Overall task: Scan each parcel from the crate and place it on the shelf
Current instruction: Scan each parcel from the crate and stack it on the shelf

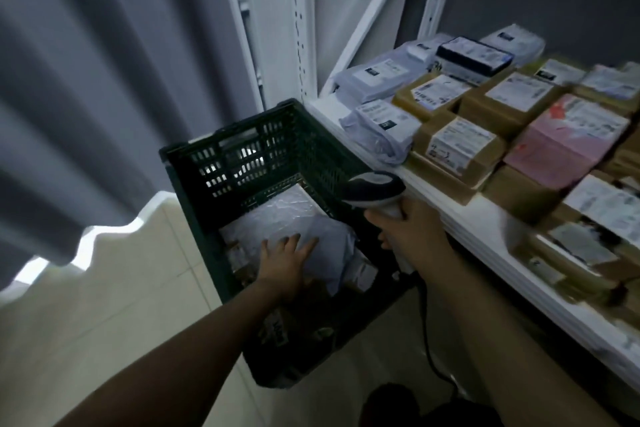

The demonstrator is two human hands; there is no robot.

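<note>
nearest, left hand (285, 262) lies open-fingered on a grey parcel (332, 241) in the crate (221, 149), i judge to lift it; right hand (412, 230) grips the scanner (375, 188) ready.

One wide-angle camera worn on the head looks forward and steeply down from close above the arms, framing the left hand (287, 263) and right hand (408, 225) near centre over the crate (277, 121), the shelf (485, 229) along the right, the curtain (86, 80) far left.
</note>
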